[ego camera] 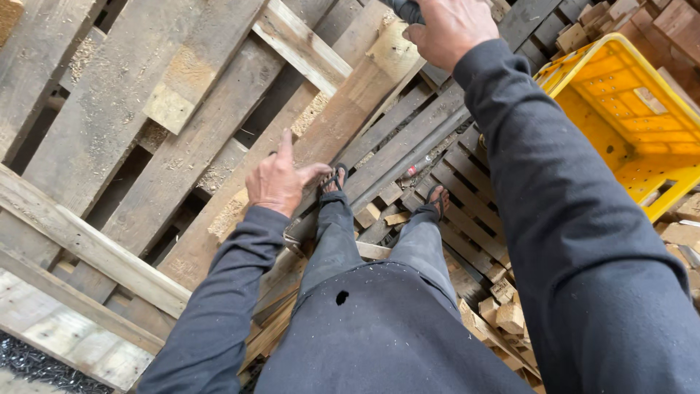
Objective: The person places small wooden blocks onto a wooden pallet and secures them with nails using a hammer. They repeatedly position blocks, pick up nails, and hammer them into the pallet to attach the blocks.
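Weathered pallets fill the ground, stacked askew with sawdust in the gaps, and the person stands on them in open sandals. A yellow crate sits to the right with a few offcuts in it, and small wood blocks lie loose by the right foot.

The left hand rests flat on a tilted plank, fingers spread and one pointing up along the board — it grips nothing, only presses. The plank runs from near the knees up to the top of the view, lying across the other slats. The right hand is raised at the top edge, clenched around a dark handle; what tool it belongs to is cut off by the frame.

Risks, as I judge them: the footing is uneven, and a slat could tip or a foot slide into a gap. Bare toes and the spread left hand lie close to the board — if the tool comes down off line, or the plank shifts under the palm, either could be struck. Old pallet wood may also hide nails or splinter under the hand.
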Action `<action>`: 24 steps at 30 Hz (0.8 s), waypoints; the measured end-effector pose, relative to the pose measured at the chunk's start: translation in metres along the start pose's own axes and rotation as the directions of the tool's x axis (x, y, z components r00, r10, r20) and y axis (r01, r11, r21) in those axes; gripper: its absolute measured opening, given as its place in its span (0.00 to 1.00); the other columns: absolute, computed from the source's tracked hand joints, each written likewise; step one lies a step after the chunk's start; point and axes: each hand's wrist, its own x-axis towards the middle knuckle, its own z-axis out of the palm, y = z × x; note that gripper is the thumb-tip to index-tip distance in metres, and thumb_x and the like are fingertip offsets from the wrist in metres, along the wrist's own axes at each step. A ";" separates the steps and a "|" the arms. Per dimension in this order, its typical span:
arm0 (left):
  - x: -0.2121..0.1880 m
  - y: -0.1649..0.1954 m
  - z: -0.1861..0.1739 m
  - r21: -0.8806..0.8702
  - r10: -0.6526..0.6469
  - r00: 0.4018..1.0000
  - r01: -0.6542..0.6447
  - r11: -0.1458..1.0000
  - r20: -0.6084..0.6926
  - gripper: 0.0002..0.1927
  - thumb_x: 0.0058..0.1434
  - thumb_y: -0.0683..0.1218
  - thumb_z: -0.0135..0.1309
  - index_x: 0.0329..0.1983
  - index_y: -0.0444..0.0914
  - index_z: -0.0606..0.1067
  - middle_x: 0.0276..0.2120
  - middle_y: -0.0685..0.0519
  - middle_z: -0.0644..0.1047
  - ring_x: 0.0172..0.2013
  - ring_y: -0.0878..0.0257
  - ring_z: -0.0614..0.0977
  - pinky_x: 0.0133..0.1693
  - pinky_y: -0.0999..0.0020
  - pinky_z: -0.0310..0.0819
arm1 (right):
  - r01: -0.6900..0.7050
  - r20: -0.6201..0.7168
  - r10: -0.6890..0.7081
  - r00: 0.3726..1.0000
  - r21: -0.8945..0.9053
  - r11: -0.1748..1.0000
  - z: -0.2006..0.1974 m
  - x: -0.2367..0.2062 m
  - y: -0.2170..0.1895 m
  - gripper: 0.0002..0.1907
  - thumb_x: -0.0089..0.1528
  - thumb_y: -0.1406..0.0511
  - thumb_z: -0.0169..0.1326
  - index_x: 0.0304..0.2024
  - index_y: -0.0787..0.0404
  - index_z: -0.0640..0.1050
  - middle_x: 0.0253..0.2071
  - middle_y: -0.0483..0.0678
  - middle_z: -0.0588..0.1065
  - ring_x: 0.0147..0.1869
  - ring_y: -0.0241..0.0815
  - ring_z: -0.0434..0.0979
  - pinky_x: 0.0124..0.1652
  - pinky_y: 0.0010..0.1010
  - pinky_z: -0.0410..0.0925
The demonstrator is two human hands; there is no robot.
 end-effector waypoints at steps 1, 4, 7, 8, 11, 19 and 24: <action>0.000 0.005 0.002 0.012 -0.011 0.999 0.011 1.000 0.041 0.63 0.43 0.81 0.57 0.70 0.32 0.65 0.15 0.54 0.70 0.14 0.65 0.70 0.16 0.64 0.66 | -0.020 -0.029 0.021 0.999 0.026 0.999 -0.001 -0.008 0.002 0.20 0.66 0.57 0.66 0.51 0.65 0.79 0.40 0.61 0.79 0.40 0.61 0.80 0.40 0.50 0.72; 0.007 0.021 0.010 0.061 -0.060 0.981 0.049 0.997 0.183 0.71 0.40 0.80 0.59 0.73 0.26 0.56 0.15 0.52 0.72 0.14 0.63 0.72 0.16 0.64 0.68 | -0.101 -0.031 0.110 0.993 0.197 0.975 -0.013 -0.035 -0.003 0.22 0.69 0.57 0.64 0.58 0.65 0.75 0.40 0.62 0.79 0.36 0.56 0.81 0.36 0.47 0.73; 0.014 0.029 0.013 0.118 -0.116 0.954 0.086 0.989 0.277 0.67 0.45 0.75 0.64 0.72 0.25 0.55 0.19 0.47 0.77 0.18 0.57 0.78 0.20 0.61 0.73 | -0.215 0.037 0.223 0.974 0.455 0.864 -0.033 -0.075 -0.022 0.23 0.70 0.60 0.61 0.62 0.64 0.72 0.41 0.58 0.80 0.32 0.49 0.81 0.32 0.39 0.75; 0.015 0.030 0.014 0.115 -0.113 0.958 0.085 0.990 0.265 0.64 0.47 0.73 0.65 0.71 0.25 0.56 0.21 0.45 0.78 0.20 0.55 0.80 0.23 0.60 0.74 | -0.254 0.071 0.257 0.964 0.542 0.801 -0.039 -0.090 -0.032 0.23 0.70 0.60 0.60 0.63 0.63 0.71 0.42 0.56 0.81 0.31 0.46 0.81 0.31 0.36 0.75; 0.015 0.031 0.014 0.107 -0.095 0.970 0.072 0.992 0.225 0.58 0.50 0.69 0.68 0.68 0.24 0.59 0.25 0.41 0.80 0.25 0.50 0.83 0.27 0.57 0.77 | -0.368 0.172 0.346 0.922 0.664 0.651 -0.048 -0.129 -0.055 0.24 0.69 0.61 0.59 0.64 0.63 0.71 0.37 0.57 0.79 0.31 0.42 0.79 0.28 0.31 0.75; 0.016 0.030 0.015 0.087 -0.134 0.955 0.114 0.990 0.264 0.55 0.52 0.67 0.68 0.67 0.24 0.60 0.26 0.40 0.80 0.28 0.47 0.85 0.30 0.54 0.80 | -0.473 0.283 0.452 0.846 0.789 0.392 -0.029 -0.181 -0.078 0.27 0.63 0.63 0.61 0.64 0.63 0.71 0.41 0.50 0.80 0.32 0.31 0.79 0.30 0.25 0.75; 0.015 0.032 0.017 0.103 -0.137 0.966 0.117 0.988 0.220 0.55 0.53 0.67 0.68 0.68 0.25 0.59 0.25 0.40 0.80 0.26 0.48 0.84 0.29 0.55 0.80 | -0.394 0.178 0.429 0.886 0.777 0.491 -0.019 -0.190 -0.088 0.25 0.66 0.63 0.63 0.63 0.63 0.73 0.37 0.48 0.79 0.36 0.29 0.77 0.35 0.24 0.71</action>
